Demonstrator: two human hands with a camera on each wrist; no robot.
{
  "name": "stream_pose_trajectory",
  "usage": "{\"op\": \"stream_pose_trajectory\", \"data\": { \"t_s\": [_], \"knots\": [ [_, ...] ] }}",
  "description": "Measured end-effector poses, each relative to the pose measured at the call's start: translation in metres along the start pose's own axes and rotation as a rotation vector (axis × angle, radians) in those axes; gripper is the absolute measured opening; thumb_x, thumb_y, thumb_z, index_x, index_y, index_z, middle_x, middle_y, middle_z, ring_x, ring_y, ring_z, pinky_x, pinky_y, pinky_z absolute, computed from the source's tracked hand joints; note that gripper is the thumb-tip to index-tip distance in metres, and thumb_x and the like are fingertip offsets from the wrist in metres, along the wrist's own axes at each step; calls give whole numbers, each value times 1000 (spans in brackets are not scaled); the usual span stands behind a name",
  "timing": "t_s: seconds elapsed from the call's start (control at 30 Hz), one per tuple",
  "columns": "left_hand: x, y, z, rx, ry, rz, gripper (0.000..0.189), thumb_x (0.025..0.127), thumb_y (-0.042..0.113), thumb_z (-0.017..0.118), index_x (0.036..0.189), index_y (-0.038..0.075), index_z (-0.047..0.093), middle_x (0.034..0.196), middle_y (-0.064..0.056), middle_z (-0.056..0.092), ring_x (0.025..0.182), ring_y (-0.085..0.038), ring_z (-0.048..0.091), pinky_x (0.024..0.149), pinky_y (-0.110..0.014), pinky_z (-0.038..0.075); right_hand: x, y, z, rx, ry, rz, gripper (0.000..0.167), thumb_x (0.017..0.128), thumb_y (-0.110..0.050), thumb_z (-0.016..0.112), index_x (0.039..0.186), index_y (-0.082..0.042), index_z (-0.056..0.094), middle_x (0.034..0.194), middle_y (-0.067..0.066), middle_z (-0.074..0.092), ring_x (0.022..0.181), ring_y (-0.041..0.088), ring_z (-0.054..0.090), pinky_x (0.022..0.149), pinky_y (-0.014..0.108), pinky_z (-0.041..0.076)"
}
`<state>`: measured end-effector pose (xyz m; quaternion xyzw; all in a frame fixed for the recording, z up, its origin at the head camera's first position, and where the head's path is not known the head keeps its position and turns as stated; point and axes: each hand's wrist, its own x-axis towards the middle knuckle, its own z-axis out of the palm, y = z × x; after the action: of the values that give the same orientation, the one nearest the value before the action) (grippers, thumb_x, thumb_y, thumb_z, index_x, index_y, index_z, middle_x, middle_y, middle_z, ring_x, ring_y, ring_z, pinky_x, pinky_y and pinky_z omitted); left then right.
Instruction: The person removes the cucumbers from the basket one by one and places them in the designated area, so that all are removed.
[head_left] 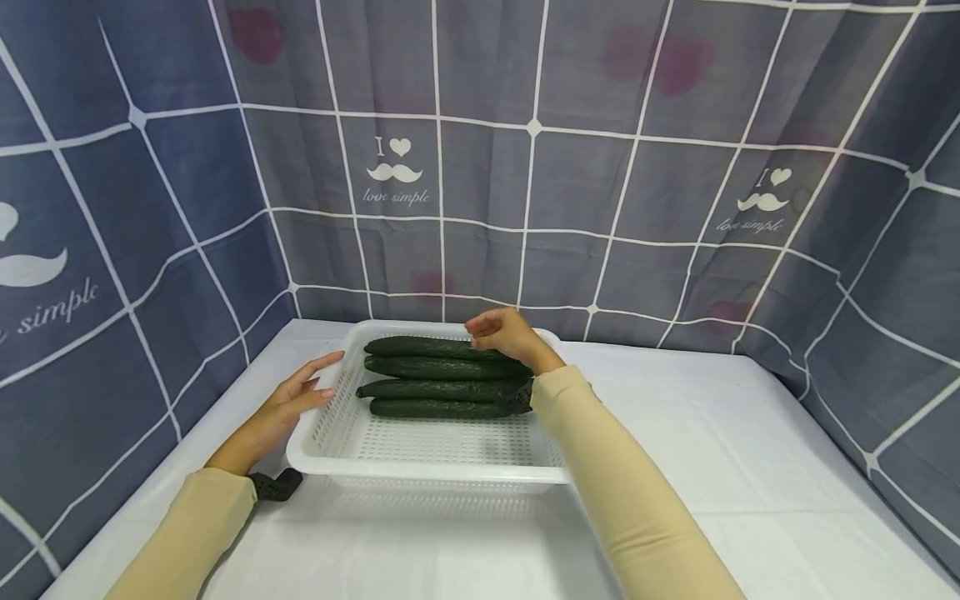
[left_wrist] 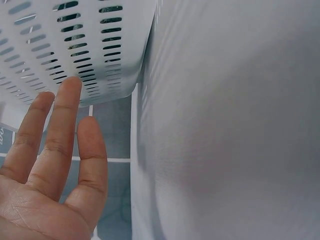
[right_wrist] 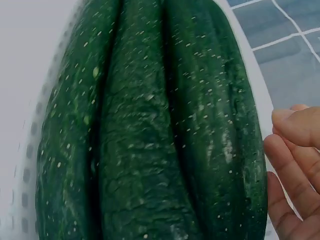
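Observation:
Several dark green cucumbers (head_left: 442, 390) lie side by side along the far half of a white perforated plastic basket (head_left: 427, 471). My left hand (head_left: 288, 408) is at the basket's left side, fingers spread and fairly straight. In the left wrist view, the fingertips (left_wrist: 72, 87) overlap the slotted basket wall. Over the far right part of the basket is my right hand (head_left: 513, 333), its fingers loosely bent. The right wrist view has the right hand (right_wrist: 297, 165) beside the outermost cucumber (right_wrist: 215, 120), with nothing held between thumb and fingers.
The basket stands on a white cloth-covered table (head_left: 720, 450). A grey-blue checked curtain (head_left: 480, 175) with white lines and mustache prints hangs behind it and along both sides. Black wrist straps (head_left: 276, 485) show at the cuffs of the beige sleeves (head_left: 622, 475).

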<state>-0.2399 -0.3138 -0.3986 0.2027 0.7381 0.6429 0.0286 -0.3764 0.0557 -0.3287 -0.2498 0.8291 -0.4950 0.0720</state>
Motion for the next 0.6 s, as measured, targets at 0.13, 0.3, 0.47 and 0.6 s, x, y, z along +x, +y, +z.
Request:
{"op": "stream_pose_trajectory", "data": {
  "t_s": [0.13, 0.3, 0.47, 0.6],
  "knots": [
    [1, -1, -1, -4, 1, 5, 61, 110, 9, 51, 161, 41, 44, 140, 10, 58, 116, -11, 68, 85, -37, 63, 0, -1, 2, -139, -8, -24, 38, 92, 3, 83, 129, 6, 74, 130, 20, 75, 124, 35, 70, 105, 41, 56],
    [1, -1, 0, 9, 16, 1, 61, 110, 10, 51, 162, 40, 44, 141, 7, 57, 116, -11, 68, 85, -38, 63, -1, -4, 4, -254, -25, -28, 42, 87, 0, 89, 127, 3, 76, 130, 16, 76, 128, 33, 69, 110, 42, 52],
    [0, 0, 0, 7, 13, 5, 60, 110, 10, 51, 162, 41, 44, 141, 7, 56, 116, -10, 68, 85, -38, 63, -3, -9, 7, -305, -47, 2, 46, 86, -1, 90, 130, -1, 76, 133, 12, 75, 132, 32, 66, 112, 43, 51],
    [2, -2, -1, -40, -26, 39, 61, 111, 6, 49, 161, 40, 45, 140, 10, 59, 118, -11, 68, 86, -37, 63, -4, -11, 8, -346, -35, 12, 49, 85, -2, 92, 131, -1, 76, 133, 12, 75, 131, 31, 66, 112, 43, 51]
  ]
}}
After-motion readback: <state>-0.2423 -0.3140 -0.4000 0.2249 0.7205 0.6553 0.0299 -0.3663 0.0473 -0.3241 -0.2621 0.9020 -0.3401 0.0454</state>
